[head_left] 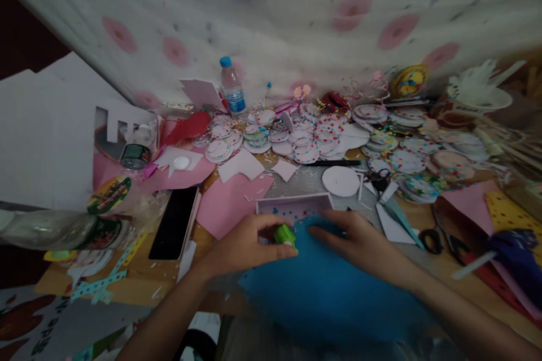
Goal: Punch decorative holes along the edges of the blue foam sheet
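Note:
My left hand (249, 245) is closed round a small bright green craft punch (285, 234), thumb in front and fingers behind. A large blue sheet (330, 293), blurred toward its near side, hangs over the table's front edge. My right hand (359, 242) pinches the far edge of that sheet beside the punch. Whether the sheet's edge sits inside the punch's slot I cannot tell. Just beyond both hands lies a shallow white box (295, 200) with several small blue and red dots in it, partly covered by the sheet and my fingers.
Dot-decorated paper discs (305, 135) lie heaped along the back near an upright water bottle (232, 87). To the left are a phone (174, 224), pink paper (231, 203) and a lying bottle (63, 229). Scissors (436, 237) and a plain white disc (340, 181) are at right.

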Tool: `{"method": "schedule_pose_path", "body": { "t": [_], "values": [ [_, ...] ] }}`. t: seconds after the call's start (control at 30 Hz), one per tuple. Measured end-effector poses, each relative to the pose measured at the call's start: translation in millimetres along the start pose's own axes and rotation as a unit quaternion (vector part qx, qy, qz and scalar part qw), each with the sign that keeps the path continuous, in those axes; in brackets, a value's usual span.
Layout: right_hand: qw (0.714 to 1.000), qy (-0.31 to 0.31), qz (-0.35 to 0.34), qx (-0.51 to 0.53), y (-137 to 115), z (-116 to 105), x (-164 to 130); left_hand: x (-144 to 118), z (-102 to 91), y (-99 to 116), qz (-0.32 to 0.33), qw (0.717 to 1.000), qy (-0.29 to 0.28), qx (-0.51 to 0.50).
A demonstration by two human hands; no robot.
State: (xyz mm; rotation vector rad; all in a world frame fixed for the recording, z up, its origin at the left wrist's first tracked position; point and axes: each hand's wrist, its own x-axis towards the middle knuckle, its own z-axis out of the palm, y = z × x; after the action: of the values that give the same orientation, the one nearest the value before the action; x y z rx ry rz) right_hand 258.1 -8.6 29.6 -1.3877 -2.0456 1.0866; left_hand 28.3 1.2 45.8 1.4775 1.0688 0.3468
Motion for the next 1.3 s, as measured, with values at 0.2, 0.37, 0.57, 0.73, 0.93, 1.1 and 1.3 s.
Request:
{"method": "schedule_pose_path", "body": {
  "t": [0.2,0.37,0.57,0.73,0.93,1.1,1.3],
  "values": [
    [1.000,-0.014,-0.004,0.019,-3,-2,1,0,-1.5,-2,-0.021,1.000,-0.014,0.003],
    [1.000,-0.016,-0.012,0.016,-3,-2,1,1,-1.5,-4,-0.018,1.000,-0.017,-0.006],
    [1.000,-0.005,-0.015,0.011,3,3,1,1,1.5,-4,-0.001,0.999,-0.004,0.036],
    [1.000,0.015,-0.012,0.008,7,7,0,2,5.4,-1,0.015,0.996,0.016,0.082],
    [1.000,-0.008,0.004,-0.003,6,4,2,7,9.0,-4,0.024,0.998,0.020,0.063],
    [0.999,-0.033,0.002,0.028,6,4,3,11,14.1,-10,0.031,0.997,0.027,0.065],
    [0.997,-0.059,-0.003,-0.055,11,-1,3,15,14.9,-10,0.024,0.997,0.013,0.075]
  ]
}}
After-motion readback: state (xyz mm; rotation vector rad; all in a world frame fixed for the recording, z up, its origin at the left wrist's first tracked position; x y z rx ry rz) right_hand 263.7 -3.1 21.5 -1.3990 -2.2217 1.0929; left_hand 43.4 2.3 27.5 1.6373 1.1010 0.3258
